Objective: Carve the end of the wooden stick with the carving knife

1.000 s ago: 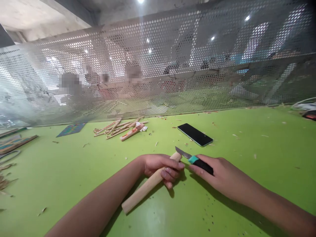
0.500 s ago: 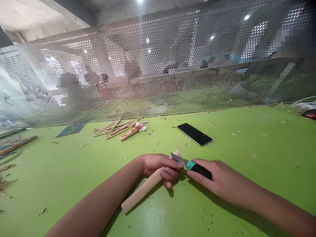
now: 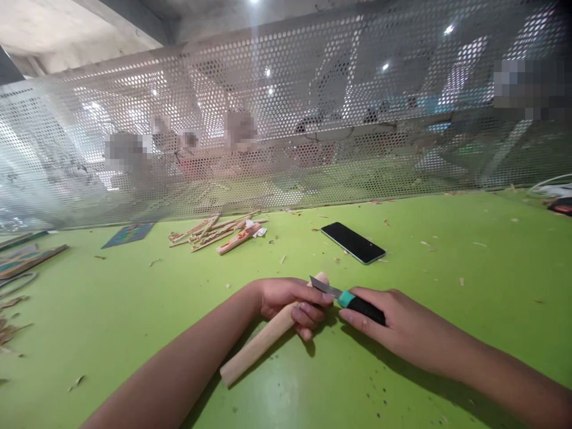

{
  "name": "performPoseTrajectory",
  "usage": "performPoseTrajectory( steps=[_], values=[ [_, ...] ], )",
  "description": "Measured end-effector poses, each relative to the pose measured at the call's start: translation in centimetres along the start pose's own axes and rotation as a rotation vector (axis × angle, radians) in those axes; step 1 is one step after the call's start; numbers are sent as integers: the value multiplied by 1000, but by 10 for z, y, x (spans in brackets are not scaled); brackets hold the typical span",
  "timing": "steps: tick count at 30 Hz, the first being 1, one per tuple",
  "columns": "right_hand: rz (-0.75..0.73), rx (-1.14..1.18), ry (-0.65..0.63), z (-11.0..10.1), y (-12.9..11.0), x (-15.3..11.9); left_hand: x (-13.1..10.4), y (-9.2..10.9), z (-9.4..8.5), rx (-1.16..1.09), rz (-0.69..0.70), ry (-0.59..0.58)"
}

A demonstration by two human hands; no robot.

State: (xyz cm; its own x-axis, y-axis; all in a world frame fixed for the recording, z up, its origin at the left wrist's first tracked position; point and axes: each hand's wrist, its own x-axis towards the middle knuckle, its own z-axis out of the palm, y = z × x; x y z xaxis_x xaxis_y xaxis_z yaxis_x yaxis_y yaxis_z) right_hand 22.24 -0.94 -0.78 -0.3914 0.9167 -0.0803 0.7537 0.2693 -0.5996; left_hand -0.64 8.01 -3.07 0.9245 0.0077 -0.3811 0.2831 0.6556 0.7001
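Note:
A pale wooden stick (image 3: 263,347) lies slantwise, its near end low and its far end beyond my fingers. My left hand (image 3: 297,304) is wrapped round it towards the far end. My right hand (image 3: 388,319) grips a carving knife (image 3: 364,308) with a black and teal handle. The knife's blade points left over the far part of the stick, close to my left thumb and forefinger. Whether the edge touches the wood, I cannot tell.
A black phone (image 3: 353,242) lies beyond my hands on the green table (image 3: 447,286). Several thin carved sticks (image 3: 210,231) and a red-marked wood piece (image 3: 239,239) lie further left. Shavings are scattered about. A perforated metal screen (image 3: 277,119) rises behind, with blurred people beyond.

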Motion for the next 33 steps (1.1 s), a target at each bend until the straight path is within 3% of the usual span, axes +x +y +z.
performPoseTrajectory(
  steps=[33],
  values=[
    [7,58,-15,1,2,-2,0,1,0,-1,20,-22]
  ],
)
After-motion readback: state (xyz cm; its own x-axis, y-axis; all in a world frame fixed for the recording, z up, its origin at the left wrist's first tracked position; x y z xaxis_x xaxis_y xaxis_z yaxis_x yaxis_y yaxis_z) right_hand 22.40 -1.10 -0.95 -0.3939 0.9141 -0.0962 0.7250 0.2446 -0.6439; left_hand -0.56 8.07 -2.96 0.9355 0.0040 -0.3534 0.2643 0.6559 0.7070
